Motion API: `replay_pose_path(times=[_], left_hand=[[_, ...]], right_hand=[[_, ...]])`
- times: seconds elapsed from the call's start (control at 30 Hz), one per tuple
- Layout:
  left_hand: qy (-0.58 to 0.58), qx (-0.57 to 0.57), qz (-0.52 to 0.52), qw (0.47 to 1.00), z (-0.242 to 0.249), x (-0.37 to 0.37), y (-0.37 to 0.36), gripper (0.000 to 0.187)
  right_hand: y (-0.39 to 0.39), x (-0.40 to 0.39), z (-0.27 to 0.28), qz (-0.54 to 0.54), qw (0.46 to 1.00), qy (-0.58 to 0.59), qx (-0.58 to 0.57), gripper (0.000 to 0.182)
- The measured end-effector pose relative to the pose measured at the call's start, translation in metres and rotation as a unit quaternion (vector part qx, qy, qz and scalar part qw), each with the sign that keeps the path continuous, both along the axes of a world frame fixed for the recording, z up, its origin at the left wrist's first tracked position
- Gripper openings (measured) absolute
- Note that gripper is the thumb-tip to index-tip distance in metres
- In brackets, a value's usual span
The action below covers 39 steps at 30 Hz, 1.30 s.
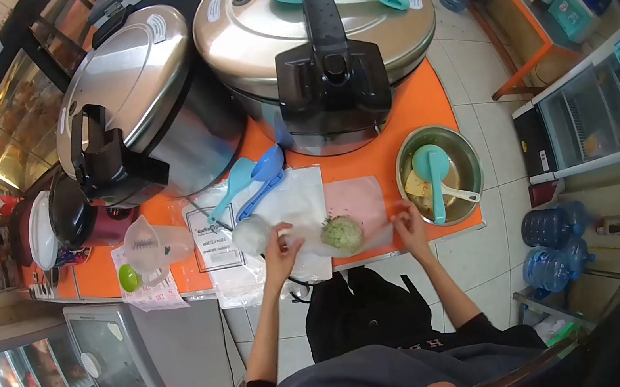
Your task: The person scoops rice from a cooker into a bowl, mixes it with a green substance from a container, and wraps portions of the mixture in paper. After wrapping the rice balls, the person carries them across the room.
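A mound of pale green food (343,234) lies on a translucent sheet (378,238) at the front edge of the orange table. To its left, my left hand (281,250) has its fingers curled at the sheet's left side; whether they grip it is unclear. On the right, my right hand (410,228) pinches the sheet's right edge. A whitish round item (251,236) is just left of my left hand. Beneath and behind the mound is a pinkish sheet (362,192). Blue and teal scoops (244,179) lie on plastic behind my left hand.
Two large lidded cookers (254,33) stand behind the work area. A metal bowl (468,162) with a teal scoop and other utensils is at the right. A clear measuring jug (161,245) and a green cup (129,277) stand at the left.
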<state>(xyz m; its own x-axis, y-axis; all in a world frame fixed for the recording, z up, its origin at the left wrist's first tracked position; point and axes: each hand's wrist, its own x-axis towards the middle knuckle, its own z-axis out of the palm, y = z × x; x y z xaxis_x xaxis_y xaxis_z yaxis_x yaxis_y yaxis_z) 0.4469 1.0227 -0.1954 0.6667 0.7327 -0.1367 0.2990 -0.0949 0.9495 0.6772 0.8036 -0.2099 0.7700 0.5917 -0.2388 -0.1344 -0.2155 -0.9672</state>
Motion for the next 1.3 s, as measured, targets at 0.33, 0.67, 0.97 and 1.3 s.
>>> replay_pose_path(times=[0.33, 0.67, 0.97, 1.3], left_hand=[[0.029, 0.072, -0.018, 0.997, 0.016, 0.007, 0.003, 0.008], [0.009, 0.187, -0.08, 0.979, 0.017, 0.027, 0.011, 0.014], [0.183, 0.27, -0.105, 0.939, -0.008, 0.031, -0.001, 0.013], [0.242, 0.367, -0.055, 0.896, 0.004, 0.043, -0.053, 0.065]], right_hand=[[0.006, -0.039, 0.023, 0.122, 0.987, 0.028, 0.103, 0.051], [0.001, -0.052, 0.028, 0.125, 0.99, -0.01, 0.058, 0.038], [0.025, -0.066, 0.025, 0.08, 0.843, -0.449, -0.284, 0.017], [0.138, 0.029, 0.05, 0.346, 0.755, -0.331, -0.447, 0.053]])
